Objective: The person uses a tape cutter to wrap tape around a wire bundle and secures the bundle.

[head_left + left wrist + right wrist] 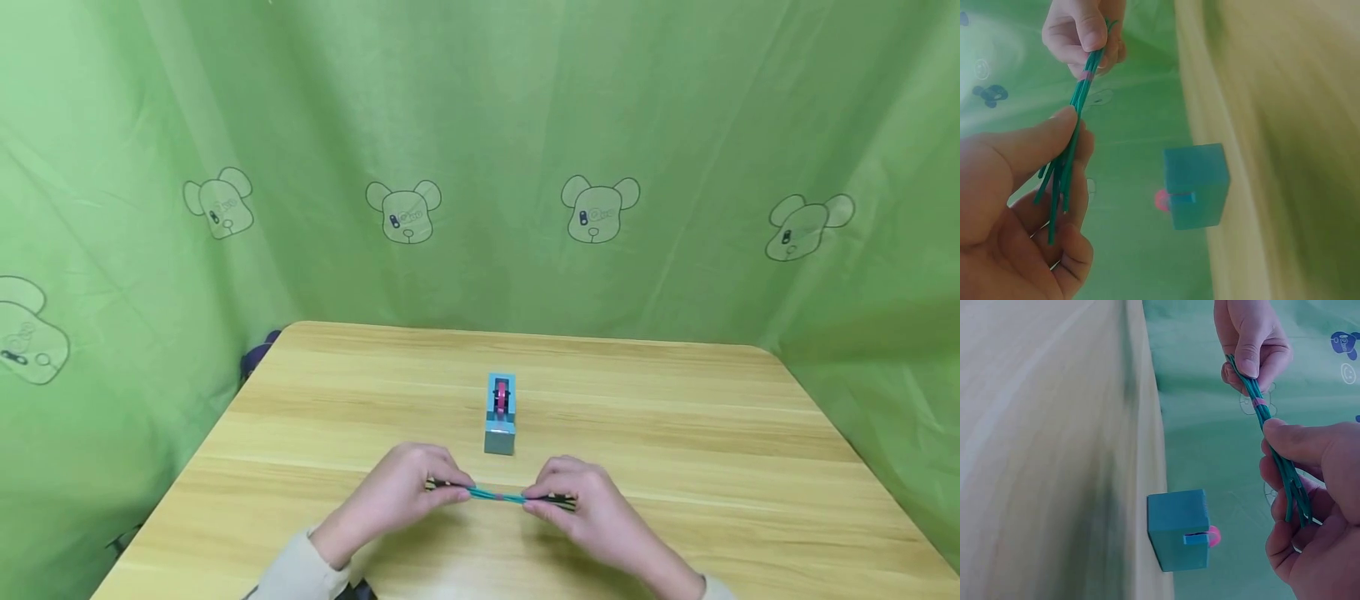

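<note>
Wooden table [675, 433] | one tape dispenser [500, 414] | two hands' fingers pinching one stick bundle [498, 496]: left hand [401, 492], right hand [581, 500]

Makeshift recording booth, green bear-print cloth backdrop [480, 167] on all sides; bare wooden table [675, 417]

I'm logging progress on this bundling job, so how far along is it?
Done: the thin green sticks are gathered into one bundle, and a narrow pink band already sits round it. In hand: the left hand and the right hand each pinch one end just above the wooden table. Left: probably more binding from the blue tape dispenser with the pink roll, which stands untouched behind.
</note>
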`<state>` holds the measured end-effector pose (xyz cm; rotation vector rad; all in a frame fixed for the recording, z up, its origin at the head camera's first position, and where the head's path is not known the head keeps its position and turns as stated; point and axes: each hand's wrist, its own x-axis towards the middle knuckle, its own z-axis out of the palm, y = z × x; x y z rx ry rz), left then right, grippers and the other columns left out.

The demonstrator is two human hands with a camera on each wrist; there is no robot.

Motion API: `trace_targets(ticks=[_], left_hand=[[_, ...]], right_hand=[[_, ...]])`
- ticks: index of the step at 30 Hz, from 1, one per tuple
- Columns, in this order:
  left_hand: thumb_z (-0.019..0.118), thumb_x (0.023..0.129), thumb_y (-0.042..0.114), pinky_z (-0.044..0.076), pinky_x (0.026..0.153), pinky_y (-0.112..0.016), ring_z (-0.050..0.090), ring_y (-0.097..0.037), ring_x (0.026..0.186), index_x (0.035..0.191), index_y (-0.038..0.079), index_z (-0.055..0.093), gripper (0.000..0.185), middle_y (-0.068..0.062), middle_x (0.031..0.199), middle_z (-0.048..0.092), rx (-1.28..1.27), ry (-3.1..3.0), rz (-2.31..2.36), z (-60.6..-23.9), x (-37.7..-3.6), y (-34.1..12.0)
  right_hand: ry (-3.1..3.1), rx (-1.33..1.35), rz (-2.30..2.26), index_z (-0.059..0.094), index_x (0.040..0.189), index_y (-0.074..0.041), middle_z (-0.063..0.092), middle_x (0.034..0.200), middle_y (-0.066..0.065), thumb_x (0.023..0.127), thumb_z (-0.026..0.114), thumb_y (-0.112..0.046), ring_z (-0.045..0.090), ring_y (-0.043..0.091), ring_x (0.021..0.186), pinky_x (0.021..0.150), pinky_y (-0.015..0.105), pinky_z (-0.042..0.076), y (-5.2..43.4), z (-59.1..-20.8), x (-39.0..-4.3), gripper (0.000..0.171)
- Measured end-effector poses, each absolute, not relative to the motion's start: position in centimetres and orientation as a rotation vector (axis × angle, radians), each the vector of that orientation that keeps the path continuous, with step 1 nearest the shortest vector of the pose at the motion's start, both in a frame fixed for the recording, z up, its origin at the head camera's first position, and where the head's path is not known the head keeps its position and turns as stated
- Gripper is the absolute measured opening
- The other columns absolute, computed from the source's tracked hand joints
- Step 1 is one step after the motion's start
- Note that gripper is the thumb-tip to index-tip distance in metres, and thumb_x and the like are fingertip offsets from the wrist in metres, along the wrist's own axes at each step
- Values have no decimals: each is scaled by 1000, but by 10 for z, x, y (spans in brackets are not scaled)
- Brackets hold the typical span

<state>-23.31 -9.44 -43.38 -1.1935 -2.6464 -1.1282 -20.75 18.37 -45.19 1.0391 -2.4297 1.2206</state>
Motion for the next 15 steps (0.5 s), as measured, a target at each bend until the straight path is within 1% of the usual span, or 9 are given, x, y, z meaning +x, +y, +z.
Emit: trace_targets(ticks=[7,12,15], left_hand=[[76,87,17,49,67,-18,58,5,72,98,19,80,12,18,82,67,-1195,-2723,-1133,-442,-231,-96],[76,87,17,49,69,-19,58,5,74,99,19,79,12,14,86,70,-1200,-2744,-1121,-448,-231,-97],[76,87,16,49,70,-19,58,5,75,99,20,79,13,14,87,70,-1207,-2748,-1089,-452,-231,-97]], right_hand=[[-2524,1025,1214,79,91,-18,63,85,-18,86,77,-17,57,4,78,66,24,52,184,-457,-205,5],[-2600,1003,1209,79,92,-18,62,86,-18,86,77,-14,57,4,79,67,24,52,184,-461,-206,7],[-2646,991,1212,79,93,-18,63,86,-17,87,77,-12,57,4,79,68,25,52,183,-464,-207,9]])
